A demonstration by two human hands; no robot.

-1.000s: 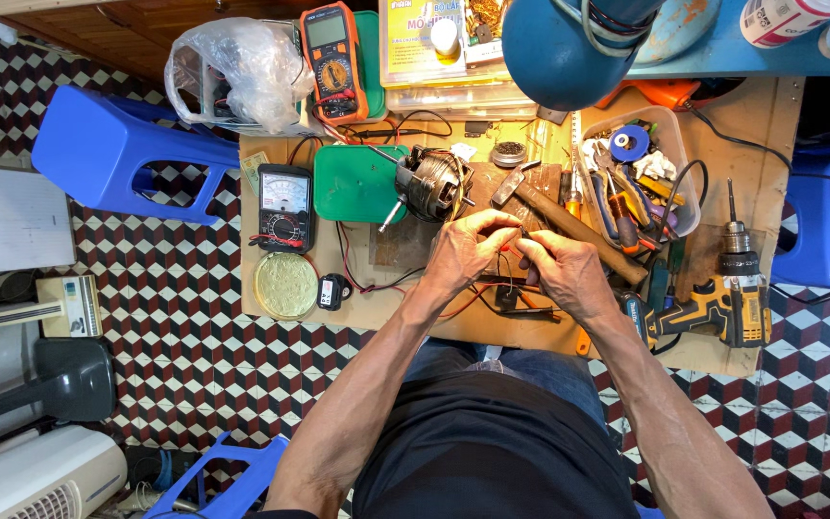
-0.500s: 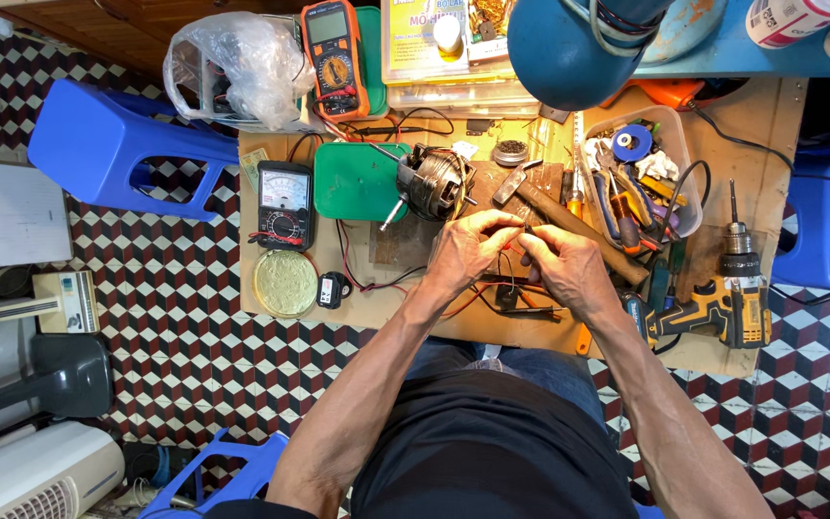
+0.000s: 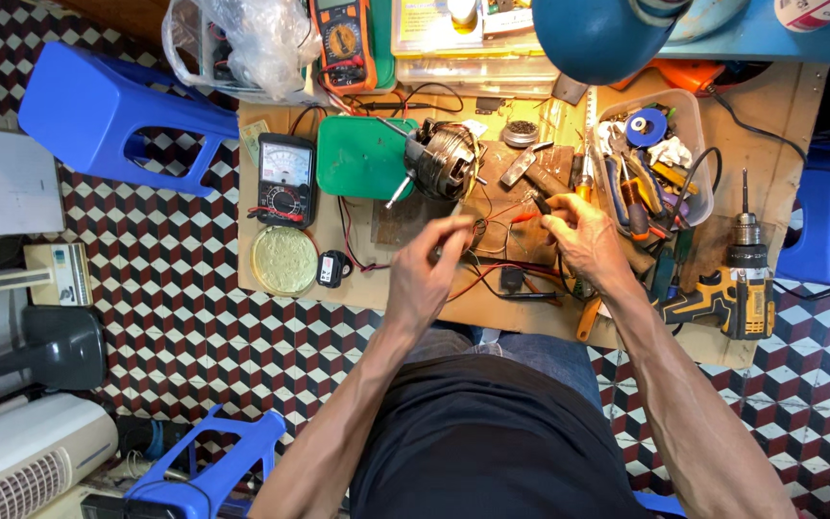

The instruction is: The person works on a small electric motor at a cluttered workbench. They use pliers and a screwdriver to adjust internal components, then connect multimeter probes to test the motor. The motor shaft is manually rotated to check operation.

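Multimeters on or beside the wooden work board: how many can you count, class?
2. The analog multimeter lies on the board's left side; the orange digital multimeter lies beyond the top edge. Others may be hidden under clutter.

A blue plastic stool lies at ten o'clock on the checkered floor; an analog meter sits left of a green pad; a yellow cordless drill rests at three o'clock.

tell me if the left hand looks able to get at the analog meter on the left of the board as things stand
Probably yes. The left hand is pinching thin wires over the board, and the analog meter lies face up to its left. Only bare board and a loose red lead lie between, with nothing stacked on the meter. It would need to drop the wires first.
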